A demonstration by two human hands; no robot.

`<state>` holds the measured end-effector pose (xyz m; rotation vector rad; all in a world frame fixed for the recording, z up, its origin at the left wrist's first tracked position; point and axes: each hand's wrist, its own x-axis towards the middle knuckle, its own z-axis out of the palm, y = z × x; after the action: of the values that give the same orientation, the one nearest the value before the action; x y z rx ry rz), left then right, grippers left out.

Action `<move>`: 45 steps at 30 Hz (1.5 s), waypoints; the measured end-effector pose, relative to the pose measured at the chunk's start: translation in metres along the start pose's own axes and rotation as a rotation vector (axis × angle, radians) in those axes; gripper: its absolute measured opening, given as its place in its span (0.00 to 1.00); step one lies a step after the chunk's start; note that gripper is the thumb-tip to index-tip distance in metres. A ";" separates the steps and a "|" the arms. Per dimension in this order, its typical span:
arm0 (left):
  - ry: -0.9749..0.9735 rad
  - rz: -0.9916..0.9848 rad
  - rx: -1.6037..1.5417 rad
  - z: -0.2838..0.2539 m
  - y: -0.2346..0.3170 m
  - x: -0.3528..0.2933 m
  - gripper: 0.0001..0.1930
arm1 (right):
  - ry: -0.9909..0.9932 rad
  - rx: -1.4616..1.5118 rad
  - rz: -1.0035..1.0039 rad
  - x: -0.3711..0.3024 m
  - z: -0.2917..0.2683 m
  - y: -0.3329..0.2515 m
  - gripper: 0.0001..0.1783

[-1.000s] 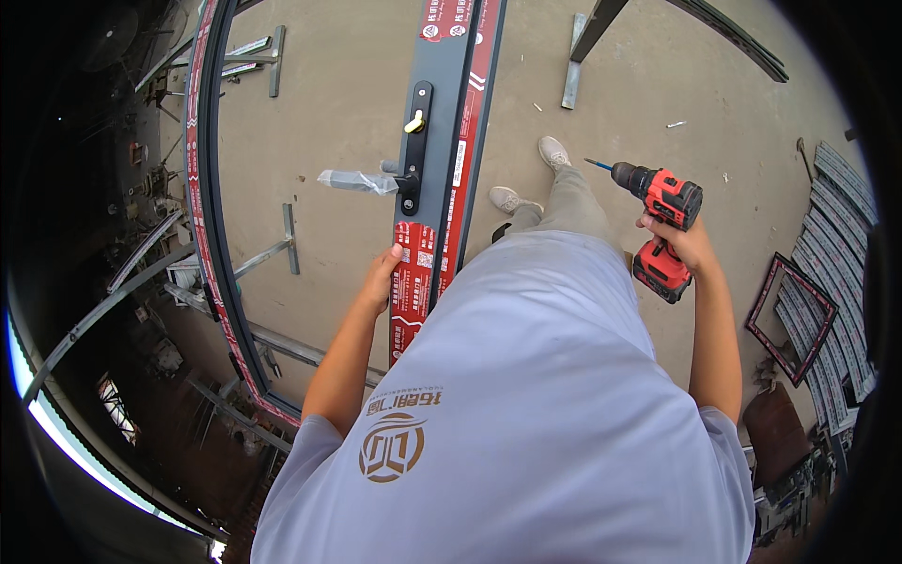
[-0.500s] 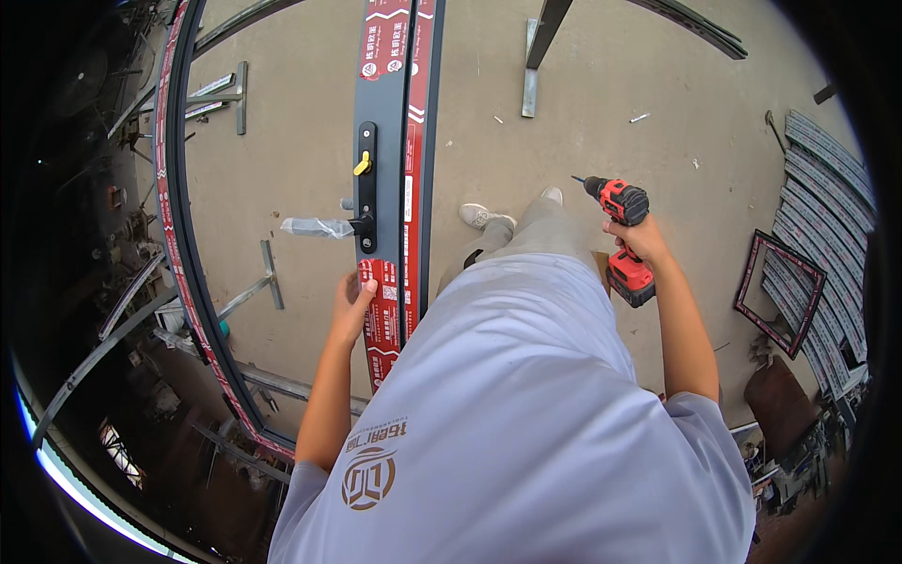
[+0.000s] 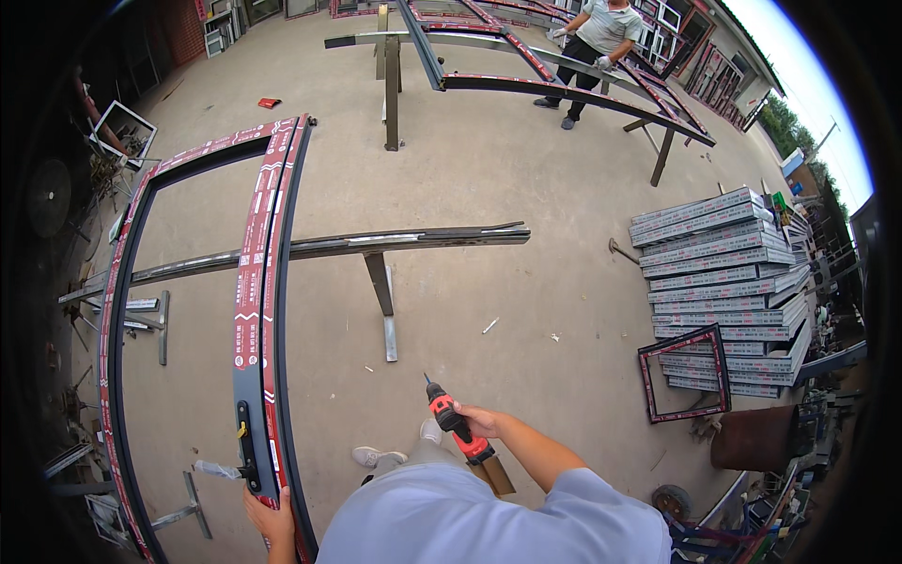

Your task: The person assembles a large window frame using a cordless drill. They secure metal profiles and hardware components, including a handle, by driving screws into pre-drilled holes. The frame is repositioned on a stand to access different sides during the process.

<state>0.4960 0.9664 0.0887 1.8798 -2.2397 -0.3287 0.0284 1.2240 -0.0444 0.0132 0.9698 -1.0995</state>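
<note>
My right hand (image 3: 479, 421) is closed round the grip of a red and black cordless drill (image 3: 443, 406), its thin bit pointing up and away from me. Low on the left, my left hand (image 3: 270, 515) grips the edge of a dark grey door frame (image 3: 248, 387), just below the handle set. Red protective film covers much of that frame. Its black lock plate (image 3: 248, 446) carries a yellow key or thumb-turn (image 3: 241, 430) and a lever handle (image 3: 218, 469) wrapped in clear plastic. My left fingertips are partly hidden by the frame.
A metal trestle beam (image 3: 413, 239) runs under the door frame. Farther off, a co-worker (image 3: 601, 33) in gloves stands at another large frame (image 3: 564, 91) on trestles. Stacked wrapped profiles (image 3: 719, 282), a small frame (image 3: 684, 373) and a brown bin (image 3: 752, 439) are at right.
My view has swung up and farther out, bringing the co-worker, the second frame and the whole profile stack into sight. Both hands keep their holds, on the frame and the drill.
</note>
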 end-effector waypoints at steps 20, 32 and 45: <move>-0.027 -0.033 0.197 0.009 -0.002 0.002 0.37 | 0.533 -0.168 0.293 0.140 -0.135 0.088 0.16; -0.123 -0.150 0.235 0.006 -0.038 -0.008 0.53 | 0.802 -0.609 0.223 0.299 -0.248 0.143 0.19; -0.197 -0.126 0.028 0.004 -0.036 -0.004 0.50 | 0.766 -1.155 0.416 0.412 -0.328 0.201 0.31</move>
<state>0.5297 0.9647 0.0738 2.0916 -2.2612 -0.5268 0.0086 1.1675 -0.6052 -0.3098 2.0707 0.0030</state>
